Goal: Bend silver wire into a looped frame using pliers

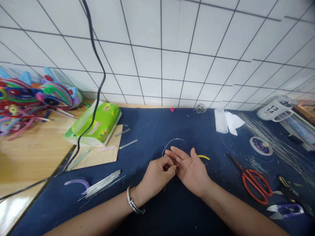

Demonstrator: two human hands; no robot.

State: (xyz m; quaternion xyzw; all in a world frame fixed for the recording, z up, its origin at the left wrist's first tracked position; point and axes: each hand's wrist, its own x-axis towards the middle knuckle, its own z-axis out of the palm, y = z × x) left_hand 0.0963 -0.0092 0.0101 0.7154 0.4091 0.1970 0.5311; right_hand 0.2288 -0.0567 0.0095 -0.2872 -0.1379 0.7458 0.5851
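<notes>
Near the middle of the blue work surface, my left hand pinches a thin silvery wire, which curves up and away behind the fingers. My right hand lies palm up beside it, thumb and fingers spread, with its fingertips close to the left ones. A tiny pinkish piece shows at the wire by the right fingers; its shape is too small to tell. Behind the right hand, a yellow curved handle sticks out, the rest hidden.
Red-handled scissors, purple snips, a bead dish, long wires and a white mug lie right. Left are a wire bundle, a purple curved piece, a green tissue pack and a black cable.
</notes>
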